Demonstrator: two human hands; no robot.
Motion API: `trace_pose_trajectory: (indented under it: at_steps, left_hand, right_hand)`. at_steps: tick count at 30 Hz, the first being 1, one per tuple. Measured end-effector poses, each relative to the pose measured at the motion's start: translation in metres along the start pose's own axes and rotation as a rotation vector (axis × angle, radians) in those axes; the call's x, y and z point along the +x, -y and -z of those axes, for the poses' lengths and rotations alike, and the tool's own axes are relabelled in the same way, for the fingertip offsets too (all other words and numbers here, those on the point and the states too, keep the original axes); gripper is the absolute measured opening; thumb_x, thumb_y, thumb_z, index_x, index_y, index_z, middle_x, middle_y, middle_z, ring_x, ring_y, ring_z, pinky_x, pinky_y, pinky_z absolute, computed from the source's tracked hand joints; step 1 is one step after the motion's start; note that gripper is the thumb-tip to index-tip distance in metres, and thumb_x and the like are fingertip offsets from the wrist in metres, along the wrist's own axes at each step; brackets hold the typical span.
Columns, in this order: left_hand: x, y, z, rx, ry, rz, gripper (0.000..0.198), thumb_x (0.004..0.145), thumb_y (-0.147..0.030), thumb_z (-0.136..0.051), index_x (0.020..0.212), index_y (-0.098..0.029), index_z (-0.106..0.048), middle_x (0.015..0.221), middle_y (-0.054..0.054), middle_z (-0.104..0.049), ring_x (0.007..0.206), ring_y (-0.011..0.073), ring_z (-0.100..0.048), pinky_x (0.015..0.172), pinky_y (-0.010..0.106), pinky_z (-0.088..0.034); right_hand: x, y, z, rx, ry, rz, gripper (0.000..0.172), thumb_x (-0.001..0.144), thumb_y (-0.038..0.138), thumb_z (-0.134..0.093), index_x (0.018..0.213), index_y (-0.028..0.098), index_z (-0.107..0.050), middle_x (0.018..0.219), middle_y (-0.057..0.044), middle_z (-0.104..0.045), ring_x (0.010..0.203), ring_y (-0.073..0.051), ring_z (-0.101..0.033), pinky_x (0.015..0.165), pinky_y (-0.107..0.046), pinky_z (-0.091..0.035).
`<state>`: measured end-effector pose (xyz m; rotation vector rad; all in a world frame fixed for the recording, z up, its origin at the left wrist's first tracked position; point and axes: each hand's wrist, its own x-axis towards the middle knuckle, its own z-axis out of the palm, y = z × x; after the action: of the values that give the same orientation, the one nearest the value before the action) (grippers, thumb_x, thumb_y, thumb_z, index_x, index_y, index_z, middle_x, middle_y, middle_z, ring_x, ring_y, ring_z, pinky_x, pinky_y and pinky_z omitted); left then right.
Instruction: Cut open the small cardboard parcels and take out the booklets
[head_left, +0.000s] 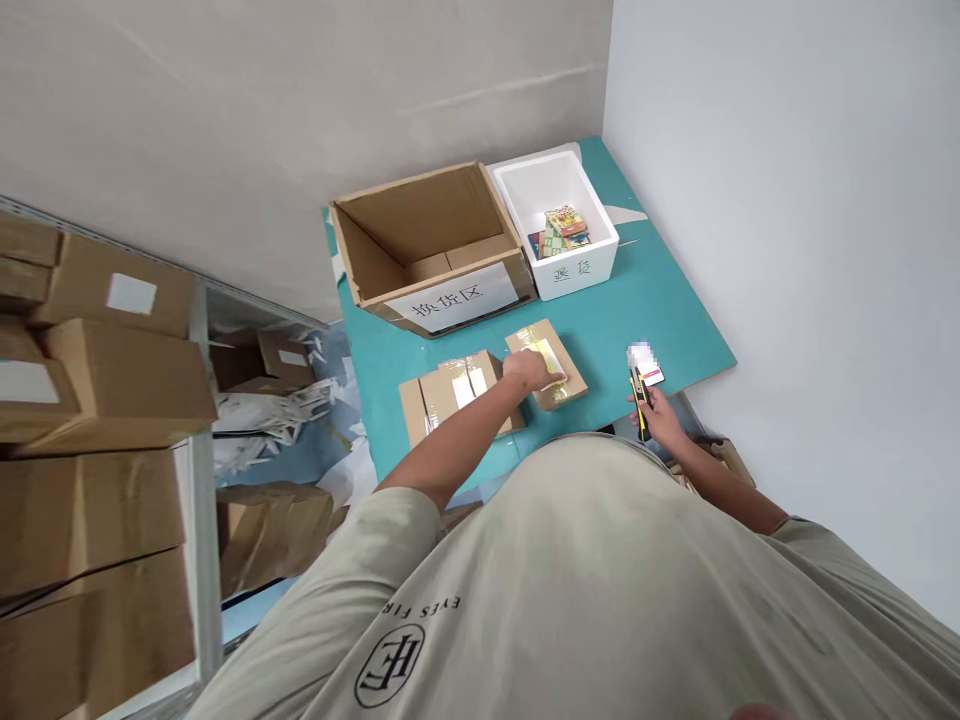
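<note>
1. With fingers of left hand (529,370), touches top of small carton (567,352) over its label; spread or pressed together, cannot tell.
2. With fingers of right hand (663,415), grips black-and-yellow utility knife (640,398), pointed away from body; cannot make out blade extension.
3. Cannot read white card (652,375) at knife's far end; pixelated in its upper part.
4. Can see taped cartons (450,390) only partly, behind left forearm.
5. Cannot trace near edge of teal table (671,300) fully; blocked by torso.
6. Shows bare tabletop between small carton and white card, also rightward of white foam box (555,285).
</note>
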<state>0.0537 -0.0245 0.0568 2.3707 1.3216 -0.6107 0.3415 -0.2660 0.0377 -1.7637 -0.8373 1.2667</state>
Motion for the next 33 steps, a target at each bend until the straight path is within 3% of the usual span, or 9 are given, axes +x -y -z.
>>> trace_pose_trajectory:
  at_steps: [1, 3, 6, 9, 11, 13, 17, 23, 33]
  left_hand:
    - [0.002, 0.006, 0.007, 0.047, -0.013, -0.033, 0.100, 0.091, -0.090, -0.076, 0.164, -0.021, -0.073, 0.152, 0.029, -0.078, 0.145, 0.0537, -0.071, 0.123, 0.064, -0.054]
    - [0.006, 0.015, 0.015, 0.145, -0.050, -0.259, 0.114, 0.080, -0.075, -0.094, 0.176, -0.023, -0.061, 0.176, 0.028, -0.062, 0.167, 0.0531, -0.053, 0.139, 0.066, -0.037]
    - [0.017, 0.020, 0.014, 0.190, 0.010, -0.607, 0.132, 0.066, -0.055, -0.102, 0.185, -0.034, -0.048, 0.195, 0.016, -0.041, 0.184, 0.0470, -0.025, 0.148, 0.068, -0.014]
    - [0.029, 0.019, 0.002, 0.163, 0.090, -0.722, 0.127, 0.065, -0.039, -0.094, 0.183, -0.043, -0.049, 0.193, 0.008, -0.046, 0.186, 0.0409, -0.024, 0.149, 0.065, -0.010]
    - [0.036, 0.017, -0.005, 0.177, 0.069, -0.744, 0.129, 0.062, -0.031, -0.091, 0.183, -0.039, -0.049, 0.191, 0.012, -0.049, 0.184, 0.0425, -0.027, 0.149, 0.064, -0.008]
    - [0.039, 0.014, -0.009, 0.214, 0.010, -0.721, 0.136, 0.059, -0.029, -0.092, 0.186, -0.030, -0.044, 0.188, 0.020, -0.049, 0.180, 0.0477, -0.030, 0.148, 0.065, -0.006]
    - [0.033, 0.006, -0.015, 0.238, -0.073, -0.543, 0.147, 0.063, -0.038, -0.096, 0.192, -0.018, -0.029, 0.180, 0.030, -0.051, 0.167, 0.0534, -0.042, 0.145, 0.068, -0.011]
    - [0.017, 0.005, -0.028, 0.107, -0.113, -0.343, 0.146, 0.068, -0.049, -0.096, 0.191, -0.017, -0.026, 0.177, 0.029, -0.050, 0.162, 0.0541, -0.043, 0.141, 0.065, -0.020]
    - [0.009, 0.000, -0.030, 0.076, -0.100, -0.235, 0.146, 0.069, -0.053, -0.096, 0.191, -0.015, -0.024, 0.178, 0.030, -0.048, 0.162, 0.0537, -0.042, 0.140, 0.066, -0.024]
  right_hand:
    - [0.000, -0.001, -0.001, 0.029, -0.002, -0.023, 0.054, 0.101, 0.062, -0.073, 0.140, 0.028, -0.062, 0.118, -0.007, -0.085, 0.072, -0.018, -0.075, 0.067, -0.036, -0.068]
    - [-0.001, -0.002, -0.004, 0.063, 0.006, -0.075, 0.054, 0.097, 0.061, -0.076, 0.137, 0.027, -0.060, 0.105, -0.002, -0.082, 0.066, -0.017, -0.071, 0.062, -0.032, -0.064]
    - [-0.005, -0.002, -0.009, 0.077, 0.049, -0.139, 0.056, 0.098, 0.056, -0.075, 0.143, 0.026, -0.059, 0.093, 0.003, -0.076, 0.063, -0.016, -0.068, 0.059, -0.030, -0.060]
    - [-0.009, 0.000, -0.012, 0.064, 0.079, -0.177, 0.063, 0.102, 0.051, -0.072, 0.158, 0.026, -0.057, 0.090, 0.004, -0.074, 0.063, -0.017, -0.067, 0.059, -0.029, -0.060]
    - [-0.011, 0.002, -0.014, 0.040, 0.086, -0.190, 0.071, 0.105, 0.049, -0.071, 0.170, 0.027, -0.053, 0.090, 0.004, -0.074, 0.061, -0.016, -0.066, 0.059, -0.029, -0.060]
    - [-0.012, 0.005, -0.016, 0.021, 0.095, -0.204, 0.077, 0.108, 0.048, -0.071, 0.179, 0.030, -0.048, 0.090, 0.004, -0.074, 0.060, -0.016, -0.066, 0.060, -0.030, -0.061]
    - [-0.008, 0.012, -0.023, 0.007, 0.142, -0.268, 0.083, 0.114, 0.042, -0.069, 0.190, 0.032, -0.038, 0.085, 0.004, -0.072, 0.058, -0.015, -0.065, 0.062, -0.029, -0.062]
    - [0.010, 0.026, -0.039, -0.154, 0.180, -0.295, 0.076, 0.119, 0.023, -0.058, 0.192, 0.033, -0.038, 0.084, 0.005, -0.070, 0.055, -0.012, -0.061, 0.058, -0.023, -0.058]
    - [0.033, 0.048, -0.062, -0.300, 0.188, -0.234, 0.073, 0.121, 0.026, -0.059, 0.192, 0.031, -0.040, 0.092, 0.000, -0.072, 0.058, -0.012, -0.062, 0.067, -0.029, -0.066]
